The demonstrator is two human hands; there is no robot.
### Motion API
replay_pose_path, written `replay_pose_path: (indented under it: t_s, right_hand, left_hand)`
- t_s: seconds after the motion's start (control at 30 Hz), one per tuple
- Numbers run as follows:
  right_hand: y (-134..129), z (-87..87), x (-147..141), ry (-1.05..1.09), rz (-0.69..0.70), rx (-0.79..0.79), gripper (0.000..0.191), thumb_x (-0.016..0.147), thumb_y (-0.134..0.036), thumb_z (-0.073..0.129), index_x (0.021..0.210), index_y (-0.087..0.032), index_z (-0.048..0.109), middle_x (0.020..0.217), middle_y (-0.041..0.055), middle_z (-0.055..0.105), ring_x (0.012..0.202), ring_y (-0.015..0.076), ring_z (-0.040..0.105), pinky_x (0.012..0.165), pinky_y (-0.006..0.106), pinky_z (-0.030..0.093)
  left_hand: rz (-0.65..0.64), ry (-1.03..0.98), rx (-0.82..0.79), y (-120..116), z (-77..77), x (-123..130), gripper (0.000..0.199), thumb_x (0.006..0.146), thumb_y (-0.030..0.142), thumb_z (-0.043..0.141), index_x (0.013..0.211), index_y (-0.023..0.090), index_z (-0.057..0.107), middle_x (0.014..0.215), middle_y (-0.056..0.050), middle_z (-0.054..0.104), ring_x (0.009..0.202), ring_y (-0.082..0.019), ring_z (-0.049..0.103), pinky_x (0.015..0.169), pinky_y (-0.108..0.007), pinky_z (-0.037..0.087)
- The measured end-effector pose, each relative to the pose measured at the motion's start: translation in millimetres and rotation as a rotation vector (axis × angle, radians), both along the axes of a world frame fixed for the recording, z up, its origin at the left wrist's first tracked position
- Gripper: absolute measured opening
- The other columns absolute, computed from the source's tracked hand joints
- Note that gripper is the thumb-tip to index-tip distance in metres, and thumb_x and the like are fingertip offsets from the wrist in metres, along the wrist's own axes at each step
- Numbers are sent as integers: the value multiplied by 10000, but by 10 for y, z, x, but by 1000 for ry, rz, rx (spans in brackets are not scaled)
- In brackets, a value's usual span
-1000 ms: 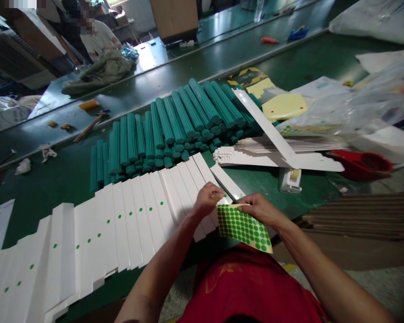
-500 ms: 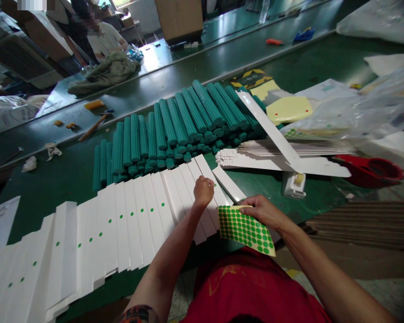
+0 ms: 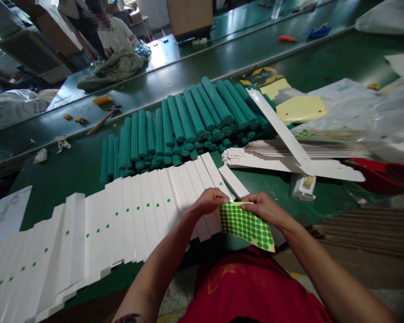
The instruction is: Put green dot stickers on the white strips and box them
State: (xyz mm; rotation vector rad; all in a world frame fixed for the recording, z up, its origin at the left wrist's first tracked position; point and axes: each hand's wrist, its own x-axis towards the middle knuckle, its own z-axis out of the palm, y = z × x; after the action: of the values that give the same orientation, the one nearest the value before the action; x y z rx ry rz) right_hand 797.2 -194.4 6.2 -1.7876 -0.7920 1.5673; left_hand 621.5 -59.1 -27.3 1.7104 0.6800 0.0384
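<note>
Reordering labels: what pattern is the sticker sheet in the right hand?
Green dots in rows on a yellow sticker sheet, clearest in head view.

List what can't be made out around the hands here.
In the head view:
The left hand hides its own fingertips, so anything pinched there can't be seen.
The right hand covers the top of the green-dot sticker sheet.
The white folded card strips are cut off by the left edge.
The co-worker is cut off by the top edge.

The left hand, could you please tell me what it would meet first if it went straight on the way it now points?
Most likely the narrow white card strip just beyond the fingertips of the left hand, though depth is hard to judge from this view.
</note>
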Motion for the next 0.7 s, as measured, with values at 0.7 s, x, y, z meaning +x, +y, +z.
replay_pose_path:
  t_s: [0.7]
  right_hand:
    - [32, -51, -52, -19, -4, -37, 196, 646, -330, 639, 589, -147, 601, 489, -22, 527, 443, 89, 435, 437, 216, 293]
  left_hand:
    - [431, 192, 287, 282, -314, 69, 71, 725, 122, 641, 687, 148, 695, 870, -37, 618, 770, -121, 567, 729, -231, 444]
